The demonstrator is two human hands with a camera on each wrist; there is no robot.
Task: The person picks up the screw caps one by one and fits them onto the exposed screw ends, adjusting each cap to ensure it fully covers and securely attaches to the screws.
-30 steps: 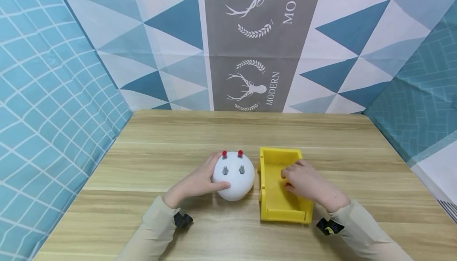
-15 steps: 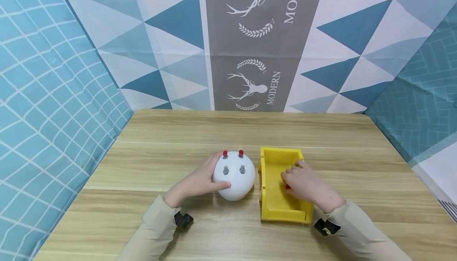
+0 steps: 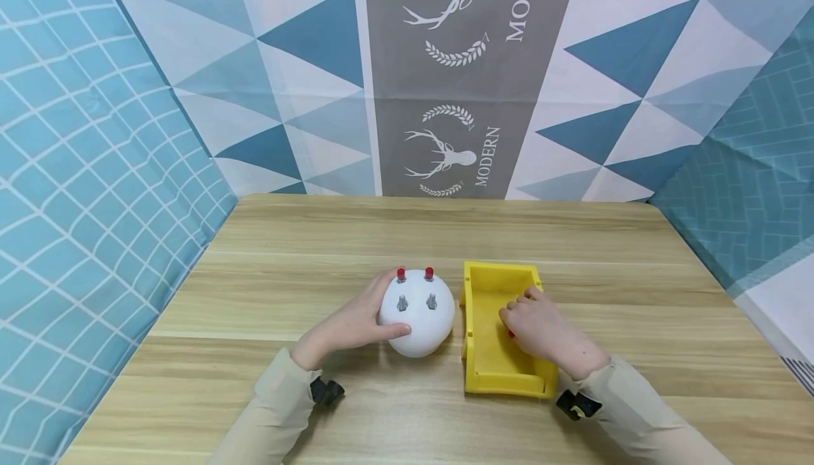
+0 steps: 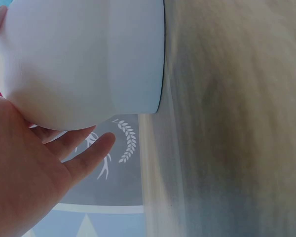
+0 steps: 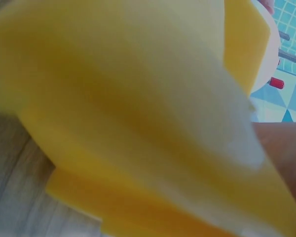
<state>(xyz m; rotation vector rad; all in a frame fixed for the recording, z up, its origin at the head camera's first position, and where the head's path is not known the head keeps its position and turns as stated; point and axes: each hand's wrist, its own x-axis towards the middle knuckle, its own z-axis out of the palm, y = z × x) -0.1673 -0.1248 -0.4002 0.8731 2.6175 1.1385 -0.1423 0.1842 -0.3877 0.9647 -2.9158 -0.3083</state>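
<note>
A rounded white dome [image 3: 421, 338] stands on the wooden table. Two threaded metal posts with red caps [image 3: 429, 272] stick up at its far side, and two bare metal bolts [image 3: 432, 302] stand nearer. My left hand [image 3: 356, 320] holds the dome from its left, thumb across the near side; the left wrist view shows fingers of the left hand [image 4: 34, 168] spread along its side. My right hand [image 3: 537, 324] reaches into a yellow bin [image 3: 505, 384], its fingers curled. A small red cap [image 3: 511, 334] peeks out at the right fingertips, mostly hidden by the hand.
The bin stands just right of the dome, its raised walls around the right hand. Wooden table [image 3: 305, 239] surface extends around both. Patterned cloth [image 3: 439, 83] hangs behind the table and at both sides.
My right hand's fingers have drawn together inside the bin, and a bit of red now shows at them. The right wrist has shifted slightly left. The left hand and dome stay put.
</note>
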